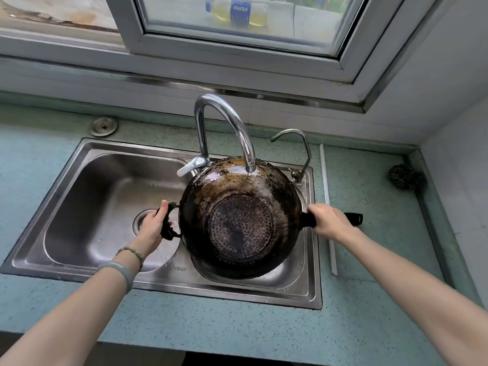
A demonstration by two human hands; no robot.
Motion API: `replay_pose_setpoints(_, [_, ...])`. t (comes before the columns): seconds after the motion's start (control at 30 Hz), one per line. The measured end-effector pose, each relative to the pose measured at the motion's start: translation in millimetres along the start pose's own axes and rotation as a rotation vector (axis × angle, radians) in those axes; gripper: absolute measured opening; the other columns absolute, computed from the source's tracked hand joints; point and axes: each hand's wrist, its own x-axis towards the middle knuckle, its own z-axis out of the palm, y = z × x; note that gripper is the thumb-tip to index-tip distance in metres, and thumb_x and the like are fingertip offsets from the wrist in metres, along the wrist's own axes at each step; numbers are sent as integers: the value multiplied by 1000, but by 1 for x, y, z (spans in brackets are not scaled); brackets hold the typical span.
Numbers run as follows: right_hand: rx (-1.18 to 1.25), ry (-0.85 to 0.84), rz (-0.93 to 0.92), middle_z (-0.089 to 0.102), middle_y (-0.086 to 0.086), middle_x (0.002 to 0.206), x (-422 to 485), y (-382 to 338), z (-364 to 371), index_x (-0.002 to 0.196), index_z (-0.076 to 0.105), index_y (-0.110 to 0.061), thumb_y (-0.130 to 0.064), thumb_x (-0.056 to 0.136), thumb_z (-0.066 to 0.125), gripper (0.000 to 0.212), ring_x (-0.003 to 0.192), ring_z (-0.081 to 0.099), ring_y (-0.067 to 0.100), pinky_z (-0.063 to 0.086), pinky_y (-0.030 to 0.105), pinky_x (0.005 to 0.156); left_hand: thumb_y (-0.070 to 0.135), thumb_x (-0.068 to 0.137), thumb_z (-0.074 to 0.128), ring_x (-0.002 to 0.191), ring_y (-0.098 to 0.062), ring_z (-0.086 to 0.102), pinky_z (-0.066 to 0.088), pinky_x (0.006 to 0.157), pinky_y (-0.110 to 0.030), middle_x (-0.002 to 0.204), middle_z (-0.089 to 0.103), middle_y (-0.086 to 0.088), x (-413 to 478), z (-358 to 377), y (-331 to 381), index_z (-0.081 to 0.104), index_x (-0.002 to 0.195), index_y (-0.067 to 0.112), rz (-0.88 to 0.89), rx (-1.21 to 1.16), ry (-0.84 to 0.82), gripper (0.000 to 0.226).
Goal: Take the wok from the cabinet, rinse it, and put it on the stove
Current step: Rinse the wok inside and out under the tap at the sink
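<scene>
A dark, scorched wok [239, 217] is held bottom-up and tilted over the right basin of the steel sink [79, 165]. Its dimpled flat base faces me. Water runs from the tall chrome faucet [224, 128] onto the wok's upper outer wall. My left hand [153, 225] grips the small black loop handle on the wok's left side. My right hand [327, 221] grips the long black handle, whose end sticks out to the right. No stove is in view.
A smaller side tap [295, 149] stands right of the faucet. A steel wool scrubber [405, 177] lies in the counter's back right corner. A white strip [327, 204] lies along the sink's right side. The left basin holds a drain [144, 220]. A window sits behind.
</scene>
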Motion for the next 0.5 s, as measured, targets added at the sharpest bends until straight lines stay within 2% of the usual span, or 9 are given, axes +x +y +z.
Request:
replay_pose_setpoints(0.1, [36, -36, 8, 58, 4, 97, 2, -3, -7, 94, 52, -14, -5, 74, 57, 22, 90, 58, 28, 39, 32, 62, 67, 81, 52, 55, -26, 49, 40, 44, -26, 67, 48, -12, 2, -1, 3, 54, 72, 9, -37, 74, 27, 59])
replay_pose_setpoints(0.17, [67, -55, 16, 59, 2, 97, 1, -2, -9, 94, 54, -16, -5, 73, 59, 24, 90, 58, 25, 40, 30, 62, 68, 81, 53, 50, -27, 50, 42, 46, -27, 63, 48, -13, 1, 0, 7, 55, 73, 5, -56, 110, 30, 63])
replay_pose_setpoints(0.3, [108, -79, 43, 60, -1, 98, -7, 1, -11, 98, 56, -18, -4, 73, 59, 30, 90, 59, 21, 48, 33, 63, 60, 89, 47, 33, -24, 49, 42, 37, -24, 61, 44, -12, -5, 11, 17, 53, 72, 1, -84, 148, 14, 62])
replay_pose_setpoints(0.43, [191, -98, 97, 61, 3, 97, -16, 6, -14, 103, 59, -15, -1, 71, 57, 35, 90, 57, 22, 48, 32, 68, 52, 96, 41, 50, -26, 43, 45, 35, -26, 67, 41, -9, -4, 17, 21, 57, 104, 4, -111, 69, -12, 51])
replay_pose_setpoints(0.5, [230, -88, 109, 63, 5, 98, -20, 9, -13, 104, 59, -15, 0, 70, 57, 38, 93, 59, 24, 47, 31, 68, 43, 100, 38, 55, -23, 40, 44, 34, -23, 69, 39, -7, -6, 22, 24, 58, 103, 10, -115, 35, -21, 39])
